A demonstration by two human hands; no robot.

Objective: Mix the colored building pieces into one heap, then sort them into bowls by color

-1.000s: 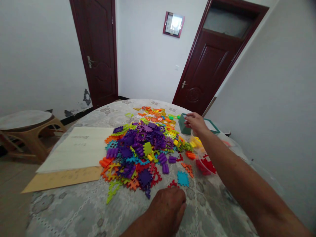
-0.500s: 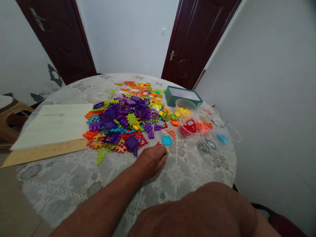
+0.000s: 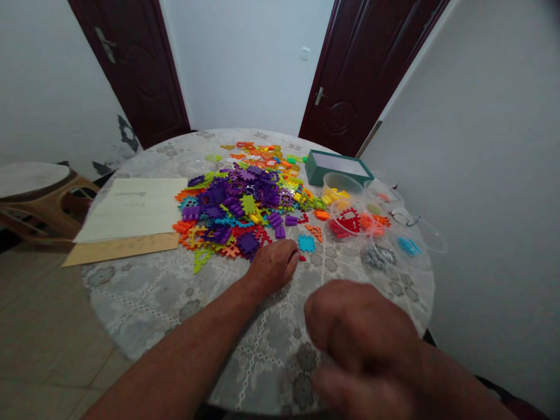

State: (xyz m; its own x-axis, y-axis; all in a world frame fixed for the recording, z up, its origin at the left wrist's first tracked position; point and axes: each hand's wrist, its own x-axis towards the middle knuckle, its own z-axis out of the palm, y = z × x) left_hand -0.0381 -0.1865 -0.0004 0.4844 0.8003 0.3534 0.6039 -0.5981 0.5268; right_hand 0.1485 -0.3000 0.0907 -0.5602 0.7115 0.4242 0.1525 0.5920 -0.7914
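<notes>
My left hand (image 3: pixel 273 265) rests knuckles-up on the round table (image 3: pixel 144 286), its fingers curled under. It lies at the near edge of a pile of coloured plastic pieces (image 3: pixel 245 204). A small red piece (image 3: pixel 301 257) lies at its fingertips, and a blue square piece (image 3: pixel 307 243) is just beyond. My right hand (image 3: pixel 363 332) hovers close to the camera above the table's near edge. It is blurred, its fingers are curled in, and whatever is inside them is hidden.
Several clear tubs (image 3: pixel 350 219) with sorted pieces stand at the right, behind them a green box (image 3: pixel 336 166). A pale board (image 3: pixel 131 207) on cardboard lies at the left. A wooden stool (image 3: pixel 39 195) and two dark doors (image 3: pixel 135 64) stand beyond.
My right hand has pulled back from the green box to near the camera. The view has tilted down. My left hand stays on the table by the pile.
</notes>
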